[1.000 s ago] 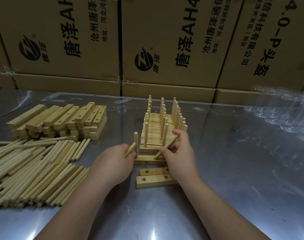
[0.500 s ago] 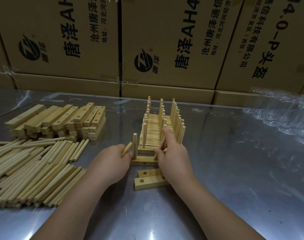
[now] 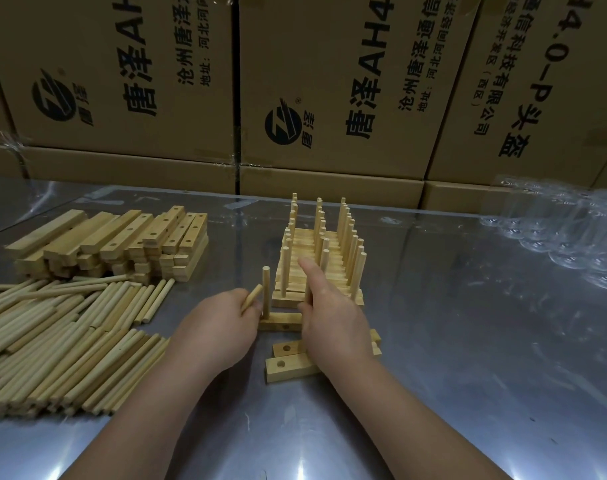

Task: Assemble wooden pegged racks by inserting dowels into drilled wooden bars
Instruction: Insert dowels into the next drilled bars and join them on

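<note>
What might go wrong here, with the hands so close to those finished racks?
The right hand is close beside the stack of finished racks; a slip could knock it over. The bar is narrow with one upright peg, so sideways force may tip it. The spare peg in the left hand could bump that peg.

**Right hand holds a dowel upright on a drilled bar**

The right hand [image 3: 333, 317] grips a dowel [image 3: 306, 296], largely hidden by the fingers, upright on a drilled bar [image 3: 281, 323]. Just left of that grip, a standing dowel [image 3: 266, 292] rises from the bar's end. The left hand [image 3: 219, 329] rests against that end and pinches a spare dowel [image 3: 252, 298]. Under the gripping wrist lie two loose bars [image 3: 284, 368]. Just beyond the grip sits a stack of finished racks [image 3: 321, 258]. Well left of it, a dowel pile [image 3: 63, 341] and stacked bars [image 3: 122, 240] lie on the metal table [image 3: 468, 341].
</note>
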